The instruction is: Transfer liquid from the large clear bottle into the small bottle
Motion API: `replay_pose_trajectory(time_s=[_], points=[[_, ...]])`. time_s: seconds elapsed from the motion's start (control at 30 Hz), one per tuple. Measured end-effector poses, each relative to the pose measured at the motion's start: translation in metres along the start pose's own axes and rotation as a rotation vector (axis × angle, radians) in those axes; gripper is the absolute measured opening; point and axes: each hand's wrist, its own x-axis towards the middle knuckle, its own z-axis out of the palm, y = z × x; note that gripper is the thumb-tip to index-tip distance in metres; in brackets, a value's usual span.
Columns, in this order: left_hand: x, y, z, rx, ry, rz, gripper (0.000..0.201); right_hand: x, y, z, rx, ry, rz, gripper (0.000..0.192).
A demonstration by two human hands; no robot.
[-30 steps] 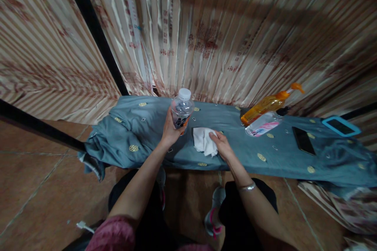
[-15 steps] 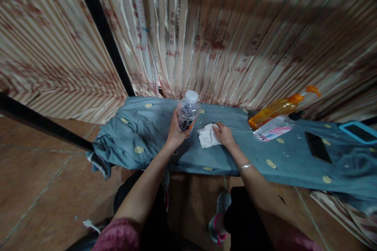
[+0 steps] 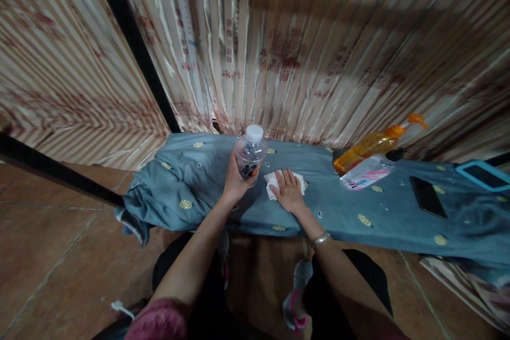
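Note:
My left hand (image 3: 234,183) grips a clear plastic bottle (image 3: 249,156) with a white cap and holds it upright just above a low bench covered in blue-grey cloth (image 3: 191,180). Right of the bottle, my right hand (image 3: 287,191) lies flat, fingers spread, pressing a white cloth (image 3: 272,183) onto the bench cover. A silver bracelet sits on that wrist.
An orange pump bottle (image 3: 370,144) and a clear pouch with a pink label (image 3: 362,172) lie on the bench at the right. Further right are a black phone (image 3: 427,197) and a blue-framed tablet (image 3: 483,175). Striped curtains (image 3: 279,48) hang behind. Tiled floor lies at the left.
My right hand went from bunching the white cloth to lying flat on it with spread fingers. The left hand kept hold of the bottle.

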Motion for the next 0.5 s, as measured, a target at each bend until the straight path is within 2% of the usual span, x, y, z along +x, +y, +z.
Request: replay_pose_trajectory(time_s=[0.13,0.23,0.33,0.5], points=[[0.0,-0.001,0.0,0.014,0.022,-0.022,0.116,-0.003,0.008,-0.003,0.009,0.03,-0.002,0.05],[-0.001,-0.003,0.0,0.031,0.013,-0.047,0.118,-0.016,0.033,-0.015,0.009,0.075,0.043,0.052],[-0.003,-0.004,0.0,0.048,0.024,-0.062,0.12,-0.039,0.082,-0.035,-0.011,0.132,0.161,0.051],[-0.005,-0.006,-0.001,0.07,0.05,-0.047,0.117,-0.091,0.191,-0.084,-0.086,0.266,0.475,0.049]])
